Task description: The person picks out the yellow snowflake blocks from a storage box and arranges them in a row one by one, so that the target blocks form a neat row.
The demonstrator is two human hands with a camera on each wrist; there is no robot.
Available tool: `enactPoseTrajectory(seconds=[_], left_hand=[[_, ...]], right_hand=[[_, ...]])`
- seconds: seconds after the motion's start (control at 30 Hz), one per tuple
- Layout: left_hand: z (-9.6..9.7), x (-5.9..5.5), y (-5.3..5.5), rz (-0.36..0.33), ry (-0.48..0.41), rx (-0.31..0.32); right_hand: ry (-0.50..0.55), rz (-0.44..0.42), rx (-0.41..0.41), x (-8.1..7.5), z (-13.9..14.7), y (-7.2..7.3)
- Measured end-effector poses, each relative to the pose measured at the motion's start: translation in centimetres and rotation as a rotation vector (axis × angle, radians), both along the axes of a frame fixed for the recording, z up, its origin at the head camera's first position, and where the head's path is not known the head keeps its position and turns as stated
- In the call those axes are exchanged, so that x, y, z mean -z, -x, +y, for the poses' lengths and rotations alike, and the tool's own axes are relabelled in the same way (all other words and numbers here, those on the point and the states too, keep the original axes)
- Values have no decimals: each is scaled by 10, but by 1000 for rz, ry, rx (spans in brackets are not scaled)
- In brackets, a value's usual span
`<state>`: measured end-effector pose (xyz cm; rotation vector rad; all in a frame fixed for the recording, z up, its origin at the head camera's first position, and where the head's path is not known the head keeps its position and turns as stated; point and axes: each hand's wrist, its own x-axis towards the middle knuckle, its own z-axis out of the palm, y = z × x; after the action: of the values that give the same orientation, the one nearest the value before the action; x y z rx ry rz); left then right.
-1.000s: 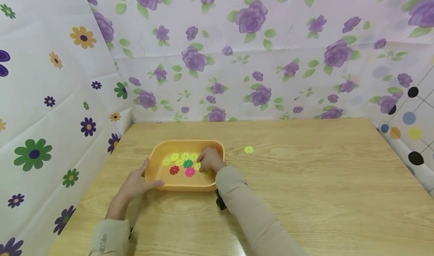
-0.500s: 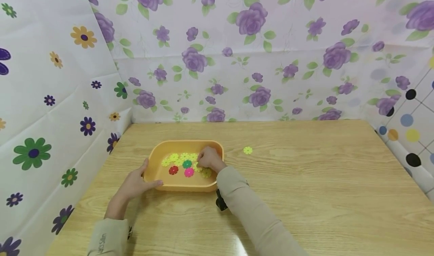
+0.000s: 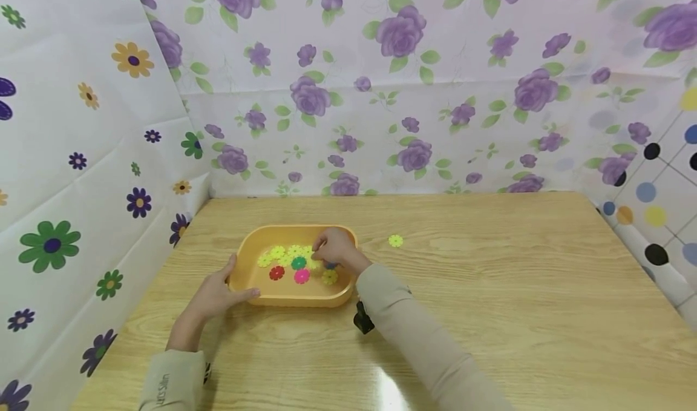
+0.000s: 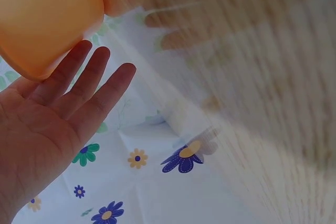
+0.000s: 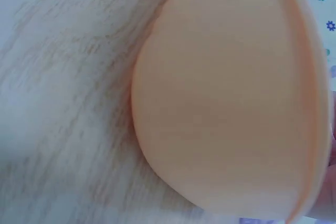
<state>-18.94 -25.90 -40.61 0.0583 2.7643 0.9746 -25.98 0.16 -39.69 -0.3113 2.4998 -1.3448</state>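
An orange-yellow plastic tray (image 3: 294, 302) stands on the table, holding flower-shaped plastic discs. Most are yellow discs (image 3: 278, 253), with a red disc (image 3: 276, 273), a pink disc (image 3: 302, 276) and a green disc (image 3: 298, 263) among them. My left hand (image 3: 215, 293) steadies the tray's near left corner, thumb over the front rim; the left wrist view shows its fingers straight against the outer wall. My right hand (image 3: 336, 246) reaches inside with bent fingers, fingertips right at the yellow discs; I cannot tell whether it pinches one. Below it shows a dark blue piece (image 3: 330, 266).
A single yellow disc (image 3: 395, 241) lies on the wooden table (image 3: 490, 290) to the right of the tray. Floral sheets (image 3: 337, 96) hang behind the table and along its left side. A black wrist device (image 3: 363, 318) sits under the right sleeve.
My right hand has lifted slightly and shifted within the tray, and a dark blue piece now shows beneath it. The left hand keeps its place on the tray.
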Motion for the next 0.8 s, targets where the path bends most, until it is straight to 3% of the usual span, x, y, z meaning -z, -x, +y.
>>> enactPoseTrajectory(seconds=[0.23, 0.57, 0.8], left_hand=[[-1, 1, 0, 10, 6, 0], [-2, 0, -2, 25, -6, 3], [0, 1, -1, 34, -3, 4]], right_hand=[[13, 38, -52, -6, 12, -2], [179, -43, -94, -7, 28, -7], [236, -44, -111, -12, 41, -12]])
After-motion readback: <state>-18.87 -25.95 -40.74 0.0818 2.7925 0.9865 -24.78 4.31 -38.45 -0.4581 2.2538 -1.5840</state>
